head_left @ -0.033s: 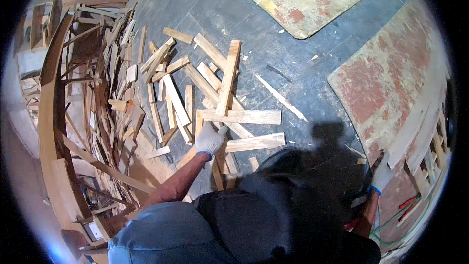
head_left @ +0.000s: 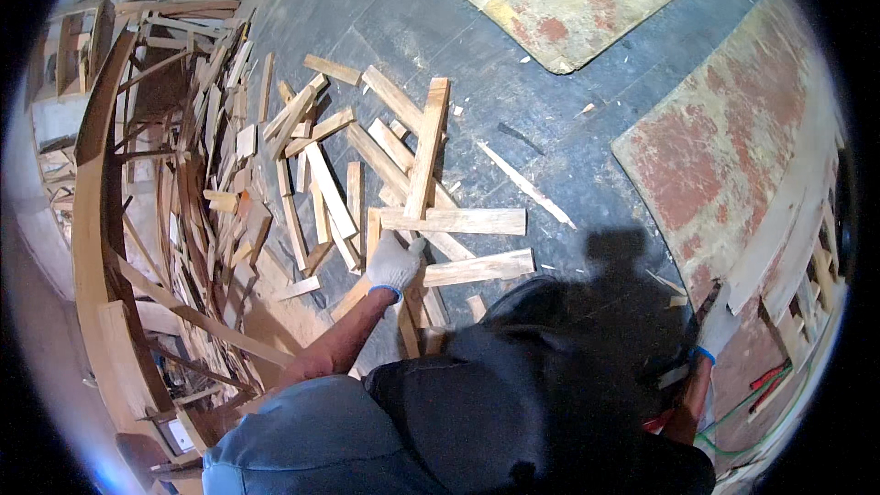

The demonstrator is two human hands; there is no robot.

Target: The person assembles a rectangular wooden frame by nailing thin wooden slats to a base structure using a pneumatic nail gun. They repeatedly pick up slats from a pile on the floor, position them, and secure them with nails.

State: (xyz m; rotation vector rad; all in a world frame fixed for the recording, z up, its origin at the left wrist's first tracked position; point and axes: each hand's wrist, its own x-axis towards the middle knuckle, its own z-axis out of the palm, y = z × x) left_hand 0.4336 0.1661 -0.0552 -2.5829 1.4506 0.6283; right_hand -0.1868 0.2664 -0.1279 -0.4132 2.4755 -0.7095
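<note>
Reaching into a loose pile of cut wooden strips, my left hand (head_left: 393, 263) wears a white glove with a blue cuff. Its fingers are curled at the left end of a short pale wooden strip (head_left: 458, 220) that lies crosswise. Just below that strip lies a second wooden strip (head_left: 481, 268), beside the hand. A longer wooden strip (head_left: 429, 147) slants away over the others. Far to the right, my gloved right hand (head_left: 720, 325) is beside the lower end of a long pale board (head_left: 765, 243). Its fingers are partly hidden, and a small dark shape shows at their tips.
A tangled heap of thin offcuts (head_left: 197, 147) fills the left side, behind a long brown plank (head_left: 96, 183). Worn, paint-flaked sheets (head_left: 692, 160) lie on the dark floor (head_left: 541, 119) at the right and far side. A green cord (head_left: 733, 451) runs at the lower right.
</note>
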